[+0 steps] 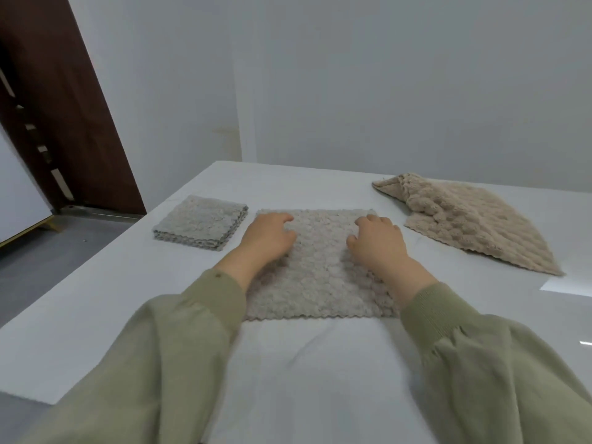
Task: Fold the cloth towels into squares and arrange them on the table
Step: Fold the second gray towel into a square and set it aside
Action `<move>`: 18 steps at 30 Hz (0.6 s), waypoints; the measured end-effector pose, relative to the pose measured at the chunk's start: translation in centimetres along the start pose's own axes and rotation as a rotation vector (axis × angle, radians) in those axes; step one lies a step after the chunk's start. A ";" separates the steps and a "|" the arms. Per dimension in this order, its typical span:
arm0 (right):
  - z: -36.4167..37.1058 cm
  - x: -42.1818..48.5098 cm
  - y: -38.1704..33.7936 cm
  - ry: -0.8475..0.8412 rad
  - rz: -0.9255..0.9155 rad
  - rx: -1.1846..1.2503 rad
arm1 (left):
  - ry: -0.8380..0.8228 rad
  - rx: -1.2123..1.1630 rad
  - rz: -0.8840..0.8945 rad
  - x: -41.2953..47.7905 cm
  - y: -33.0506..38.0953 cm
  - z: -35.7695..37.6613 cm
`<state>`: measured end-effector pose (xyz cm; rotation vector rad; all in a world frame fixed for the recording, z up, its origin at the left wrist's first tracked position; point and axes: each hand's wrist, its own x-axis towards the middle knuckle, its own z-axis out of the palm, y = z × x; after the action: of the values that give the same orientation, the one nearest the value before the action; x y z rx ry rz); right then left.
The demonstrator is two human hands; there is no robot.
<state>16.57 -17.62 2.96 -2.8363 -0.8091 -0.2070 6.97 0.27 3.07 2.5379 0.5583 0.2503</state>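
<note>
Head view.

- Surface [320, 363]: white, slightly wrinkled near the person.
- Folded towel [201, 223]: grey, a finished layered square, lying at the left.
- Middle towel [320, 267]: grey-beige, spread flat in a single broad panel in front of the person, just right of the folded towel and apart from it.
- Beige towel [474, 222]: at the right, unfolded and askew, its far corner turned over.
- Left hand [267, 233]: rests palm-down on the middle towel's far left part, fingers loosely bent, released, no cloth pinched that shows.
- Right hand [378, 240]: the same on the far right part, released.
- Sleeves [179, 347]: green.
- Door [64, 107]: brown, far left.

Step, as judged: flattening the middle towel before folding it.

Next move calls for: gripping two corners of one edge, carrying them evenly to the opposite edge, and matching the scalloped borders.
</note>
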 end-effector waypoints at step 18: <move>5.1 8.5 2.6 0.217 0.121 0.177 | 0.165 0.266 0.010 7.2 -3.1 0.5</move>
<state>25.53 -14.35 -0.81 -2.6285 -0.5789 -0.3965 12.54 5.62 1.49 2.7938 0.6816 0.4162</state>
